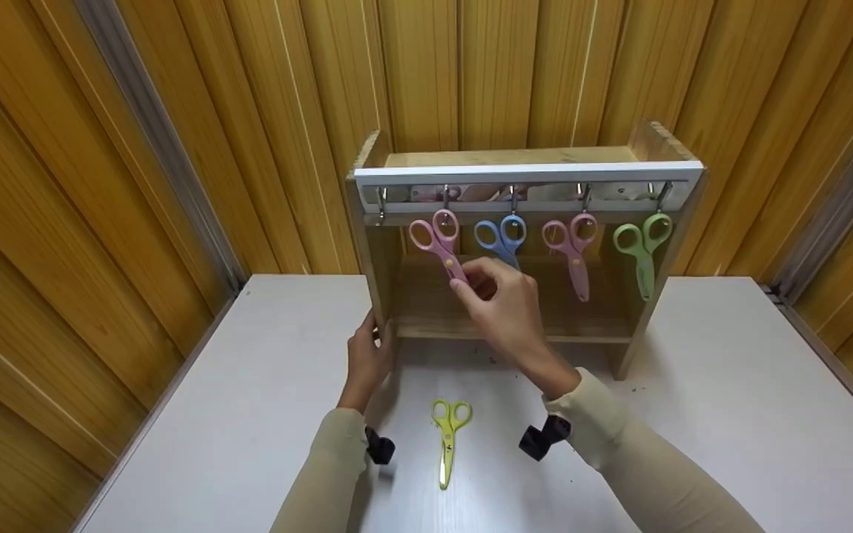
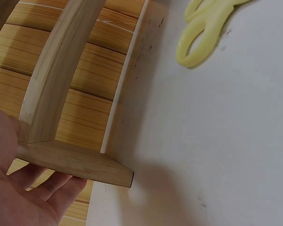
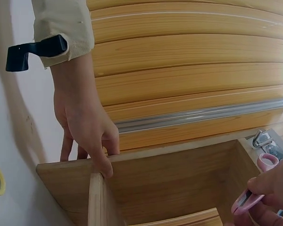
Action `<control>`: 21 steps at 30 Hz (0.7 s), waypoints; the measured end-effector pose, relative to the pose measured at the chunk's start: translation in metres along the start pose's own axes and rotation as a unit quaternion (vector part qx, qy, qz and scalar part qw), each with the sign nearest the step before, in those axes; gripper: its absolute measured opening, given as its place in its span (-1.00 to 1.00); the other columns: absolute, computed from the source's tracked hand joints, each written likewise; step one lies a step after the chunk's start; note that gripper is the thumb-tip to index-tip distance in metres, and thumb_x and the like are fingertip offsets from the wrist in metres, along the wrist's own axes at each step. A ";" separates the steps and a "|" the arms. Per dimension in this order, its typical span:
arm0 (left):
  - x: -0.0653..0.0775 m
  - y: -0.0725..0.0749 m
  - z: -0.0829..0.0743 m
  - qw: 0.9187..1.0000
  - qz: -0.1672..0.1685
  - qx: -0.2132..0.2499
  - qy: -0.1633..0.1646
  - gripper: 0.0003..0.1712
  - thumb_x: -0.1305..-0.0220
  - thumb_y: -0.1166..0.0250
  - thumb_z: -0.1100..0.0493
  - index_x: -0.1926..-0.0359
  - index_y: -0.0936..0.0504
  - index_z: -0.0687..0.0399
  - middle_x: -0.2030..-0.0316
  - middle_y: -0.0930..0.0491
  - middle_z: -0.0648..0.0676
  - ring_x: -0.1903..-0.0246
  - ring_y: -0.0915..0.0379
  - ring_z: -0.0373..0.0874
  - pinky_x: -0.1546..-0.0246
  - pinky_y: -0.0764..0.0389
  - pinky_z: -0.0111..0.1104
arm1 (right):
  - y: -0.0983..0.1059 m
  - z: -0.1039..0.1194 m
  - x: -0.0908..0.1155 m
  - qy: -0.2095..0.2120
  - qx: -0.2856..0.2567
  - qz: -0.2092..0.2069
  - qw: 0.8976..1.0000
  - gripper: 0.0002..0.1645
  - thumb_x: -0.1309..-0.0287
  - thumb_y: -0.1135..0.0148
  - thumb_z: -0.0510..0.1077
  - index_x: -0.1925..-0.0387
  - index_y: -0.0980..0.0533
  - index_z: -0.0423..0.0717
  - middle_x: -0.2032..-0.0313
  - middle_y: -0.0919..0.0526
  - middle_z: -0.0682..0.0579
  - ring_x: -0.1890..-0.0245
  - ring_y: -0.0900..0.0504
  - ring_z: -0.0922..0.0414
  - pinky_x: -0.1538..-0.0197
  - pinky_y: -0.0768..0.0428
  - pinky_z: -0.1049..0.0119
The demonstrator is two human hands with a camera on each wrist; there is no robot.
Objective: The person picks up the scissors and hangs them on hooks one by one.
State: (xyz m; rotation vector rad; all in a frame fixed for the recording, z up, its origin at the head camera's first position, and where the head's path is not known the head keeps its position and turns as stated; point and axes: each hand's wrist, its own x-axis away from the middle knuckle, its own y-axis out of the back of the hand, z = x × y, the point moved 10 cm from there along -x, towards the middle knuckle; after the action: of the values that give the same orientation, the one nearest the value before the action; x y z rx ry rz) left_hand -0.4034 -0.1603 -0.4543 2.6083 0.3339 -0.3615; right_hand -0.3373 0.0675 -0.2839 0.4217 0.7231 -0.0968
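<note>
My right hand (image 1: 504, 307) pinches the blade end of the pink scissors (image 1: 440, 243), tilted below the second hook from the left. One of its handle rings is at that hook; whether the hook bears it I cannot tell. My left hand (image 1: 369, 359) grips the lower left side panel of the wooden rack (image 1: 387, 285), thumb inside and fingers outside in the right wrist view. Blue scissors (image 1: 500, 235), other pink scissors (image 1: 573, 248) and green scissors (image 1: 643, 248) hang from hooks to the right. The leftmost hook (image 1: 381, 207) bears nothing.
Yellow scissors (image 1: 449, 440) lie on the white table (image 1: 249, 414) in front of the rack, between the forearms. A metal hook rail (image 1: 530, 175) spans the rack's top front. Wood-patterned walls (image 1: 308, 133) close off the back and sides.
</note>
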 end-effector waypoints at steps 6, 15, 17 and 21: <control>-0.001 -0.001 0.002 1.000 0.001 -0.003 0.013 -0.44 -0.60 -0.10 0.15 -0.53 -0.30 0.11 -0.34 -0.50 0.22 -0.17 -0.59 0.12 -0.14 -0.65 -0.13 | -0.003 -0.006 0.000 -0.012 0.005 -0.004 1.000 -0.90 -0.25 -0.45 -0.19 0.22 -0.72 -0.13 0.39 -0.69 0.07 0.44 -0.57 0.20 0.36 -0.59 0.38; -0.002 -0.001 0.003 1.000 -0.001 -0.001 0.015 -0.43 -0.60 -0.10 0.17 -0.53 -0.29 0.13 -0.35 -0.49 0.21 -0.17 -0.59 0.11 -0.17 -0.63 -0.14 | -0.007 -0.013 0.002 -0.016 0.013 -0.014 1.000 -0.88 -0.25 -0.46 -0.18 0.21 -0.71 -0.14 0.37 -0.69 0.06 0.42 -0.58 0.19 0.35 -0.60 0.37; -0.001 -0.001 0.003 1.000 -0.002 0.000 0.011 -0.42 -0.60 -0.09 0.17 -0.54 -0.28 0.14 -0.35 -0.49 0.22 -0.16 -0.59 0.12 -0.17 -0.64 -0.13 | -0.008 -0.013 0.003 -0.015 0.012 -0.014 1.000 -0.88 -0.25 -0.46 -0.18 0.21 -0.71 -0.14 0.38 -0.69 0.06 0.42 -0.58 0.18 0.35 -0.60 0.37; -0.002 0.000 0.002 1.000 -0.003 0.003 0.004 -0.42 -0.60 -0.09 0.16 -0.53 -0.28 0.15 -0.34 -0.49 0.23 -0.15 -0.60 0.13 -0.17 -0.64 -0.11 | -0.009 -0.015 0.003 -0.011 0.011 -0.015 1.000 -0.88 -0.25 -0.46 -0.18 0.21 -0.70 -0.13 0.39 -0.69 0.07 0.43 -0.57 0.18 0.35 -0.58 0.37</control>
State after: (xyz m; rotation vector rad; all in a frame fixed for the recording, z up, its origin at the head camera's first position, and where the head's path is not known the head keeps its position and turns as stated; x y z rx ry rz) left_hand -0.4059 -0.1615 -0.4558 2.6164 0.3450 -0.3556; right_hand -0.3463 0.0652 -0.2986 0.4297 0.7070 -0.1381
